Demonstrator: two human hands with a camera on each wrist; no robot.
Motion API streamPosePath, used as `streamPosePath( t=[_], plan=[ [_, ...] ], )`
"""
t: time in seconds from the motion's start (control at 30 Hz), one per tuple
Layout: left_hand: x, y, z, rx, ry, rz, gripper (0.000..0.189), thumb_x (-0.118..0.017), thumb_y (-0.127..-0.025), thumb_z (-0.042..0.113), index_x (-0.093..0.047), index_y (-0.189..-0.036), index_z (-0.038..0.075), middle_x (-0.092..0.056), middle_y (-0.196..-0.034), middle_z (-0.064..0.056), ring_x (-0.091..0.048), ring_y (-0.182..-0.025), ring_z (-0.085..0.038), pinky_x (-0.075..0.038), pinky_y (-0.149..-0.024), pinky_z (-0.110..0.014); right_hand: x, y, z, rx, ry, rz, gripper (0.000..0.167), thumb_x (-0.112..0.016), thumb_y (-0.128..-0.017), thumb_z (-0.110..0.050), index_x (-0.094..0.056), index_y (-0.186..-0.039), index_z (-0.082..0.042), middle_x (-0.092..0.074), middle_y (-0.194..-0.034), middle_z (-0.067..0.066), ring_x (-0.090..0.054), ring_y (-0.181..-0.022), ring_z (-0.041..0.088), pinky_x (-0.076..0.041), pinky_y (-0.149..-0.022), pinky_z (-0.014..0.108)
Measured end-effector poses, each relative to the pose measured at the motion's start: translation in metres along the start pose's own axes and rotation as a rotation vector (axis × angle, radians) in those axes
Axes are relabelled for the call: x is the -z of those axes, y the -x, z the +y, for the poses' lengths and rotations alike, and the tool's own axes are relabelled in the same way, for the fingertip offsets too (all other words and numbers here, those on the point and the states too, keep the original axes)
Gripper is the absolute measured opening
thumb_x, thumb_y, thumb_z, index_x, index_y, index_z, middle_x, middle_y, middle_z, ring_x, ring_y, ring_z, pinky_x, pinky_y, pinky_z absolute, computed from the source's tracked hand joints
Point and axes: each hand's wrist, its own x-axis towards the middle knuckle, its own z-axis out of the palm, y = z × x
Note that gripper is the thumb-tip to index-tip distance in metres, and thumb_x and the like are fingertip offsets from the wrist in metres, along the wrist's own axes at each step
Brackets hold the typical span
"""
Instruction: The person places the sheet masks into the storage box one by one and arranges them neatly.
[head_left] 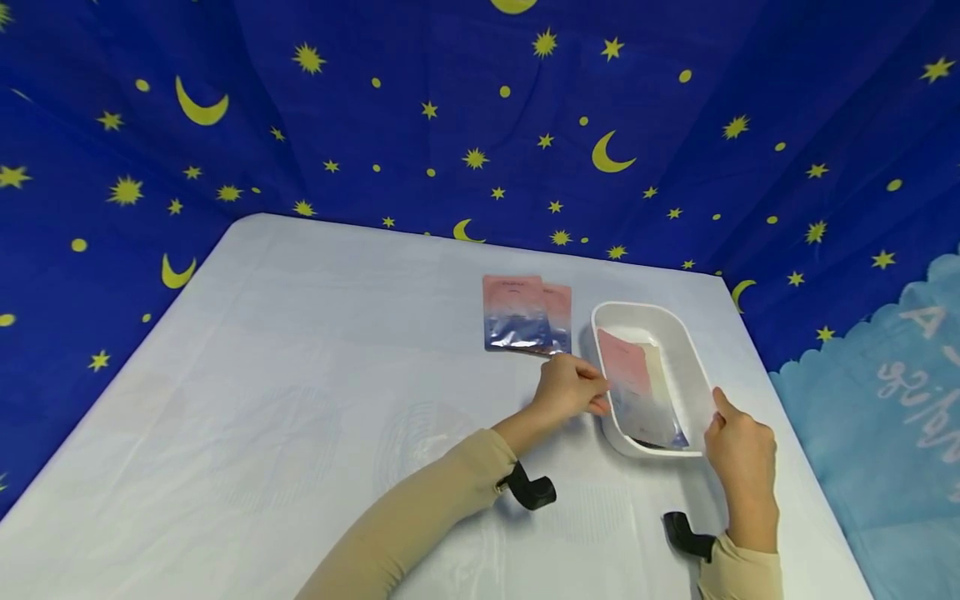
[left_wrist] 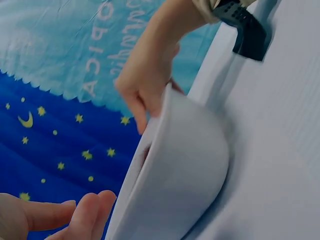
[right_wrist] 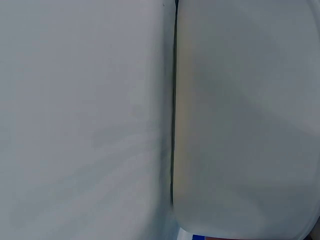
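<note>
A white rectangular plastic basin (head_left: pixel 686 346) with rounded corners stands on the table's right side. Inside it lie a pink-to-blue sachet (head_left: pixel 626 367) and, partly under that, another sachet showing a pale side (head_left: pixel 660 383). My right hand (head_left: pixel 742 450) grips the basin's right rim, thumb on top. At the left rim is my left hand (head_left: pixel 572 387), its fingers loosely bent; in the left wrist view its fingertips (left_wrist: pixel 106 197) lie close to the rim, and contact is unclear. The right wrist view shows the basin's outer wall (right_wrist: pixel 245 120) but no hand.
Two overlapping pink-and-blue foil sachets (head_left: pixel 513 312) lie on the white-covered table (head_left: pixel 337 350), left of the basin. A dark blue curtain (head_left: pixel 420 125) with yellow stars and moons hangs behind. Light-blue cloth (head_left: pixel 885 433) hangs at the right. Both wrists carry black mounts (head_left: pixel 532 492).
</note>
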Motion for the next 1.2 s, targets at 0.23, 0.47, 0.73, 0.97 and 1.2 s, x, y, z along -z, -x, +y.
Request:
streamPosePath(
  t=[0.23,0.47,0.73,0.97,1.2],
  plan=[
    [0.03,-0.016,-0.006,-0.088,-0.103,0.115,0.018,-0.07,-0.087,0.004,-0.071,-0.1,-0.007,-0.074,-0.088,-0.021,-0.073,-0.064,-0.023,-0.057,-0.055,-0.024,-0.001,0.0,0.0,-0.011,-0.004,-0.002,0.038,-0.049,-0.09,0.002,-0.06,-0.126,0.005,-0.059,-0.112,0.037,-0.055,-0.087,0.064,-0.045,-0.072,0.067],
    [0.075,-0.048,-0.021,-0.113,-0.667,0.516,0.032,-0.076,-0.082,0.022,-0.07,-0.105,0.0,-0.066,-0.108,-0.018,-0.062,-0.102,-0.034,-0.053,-0.084,-0.039,-0.001,0.0,0.0,0.0,-0.005,0.006,0.038,-0.049,-0.09,0.001,-0.06,-0.126,0.006,-0.06,-0.111,0.036,-0.056,-0.085,0.064,-0.045,-0.072,0.067],
    [0.091,-0.072,-0.031,0.09,-0.835,0.585,0.043,-0.083,-0.076,0.035,-0.066,-0.096,0.001,-0.054,-0.115,-0.023,-0.05,-0.11,-0.036,-0.05,-0.082,-0.039,-0.001,0.002,0.0,0.003,-0.002,0.009,0.038,-0.048,-0.09,0.002,-0.06,-0.125,0.007,-0.06,-0.11,0.037,-0.056,-0.087,0.063,-0.045,-0.073,0.067],
    [0.089,-0.082,-0.033,0.147,-0.958,0.6,0.026,-0.074,-0.075,0.013,-0.066,-0.097,0.003,-0.053,-0.113,-0.02,-0.051,-0.104,-0.035,-0.051,-0.068,-0.034,-0.002,0.002,0.001,0.018,-0.005,0.026,0.037,-0.05,-0.089,0.003,-0.061,-0.125,0.006,-0.06,-0.108,0.037,-0.055,-0.085,0.064,-0.044,-0.072,0.067],
    [0.094,-0.084,-0.029,0.17,-0.911,0.584,0.037,-0.077,-0.076,0.018,-0.065,-0.107,0.0,-0.052,-0.118,-0.023,-0.055,-0.107,-0.038,-0.053,-0.078,-0.038,-0.001,0.001,0.001,0.022,-0.012,0.046,0.037,-0.05,-0.088,0.004,-0.061,-0.124,0.006,-0.06,-0.107,0.038,-0.055,-0.084,0.065,-0.044,-0.071,0.067]
  ],
)
